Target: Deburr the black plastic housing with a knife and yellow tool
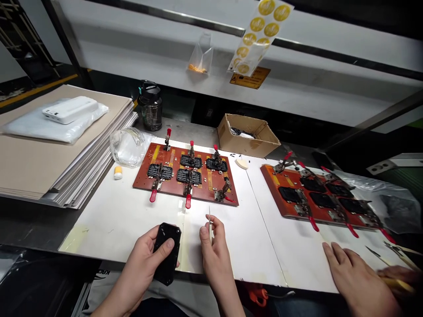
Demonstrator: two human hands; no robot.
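My left hand [147,253] is closed around a black plastic housing [166,259], held upright near the table's front edge with the thumb across its face. My right hand [216,251] grips a thin craft knife [210,226] with a pale handle, its narrow blade pointing up. The knife and the housing are apart. Beyond both hands lies a reddish-brown fixture board [175,192] with red-handled toggle clamps. Several black plastic parts [189,176] sit on that board, and the spot by its front right clamp [224,191] holds none.
A co-worker's hand [357,273] rests at the right, near a second clamp board [277,193] and pliers [401,255]. Behind stands a cardboard box [247,143]. At left are a stack of cardboard sheets [66,163], a plastic bag [128,147] and a yellow-capped bottle [118,172].
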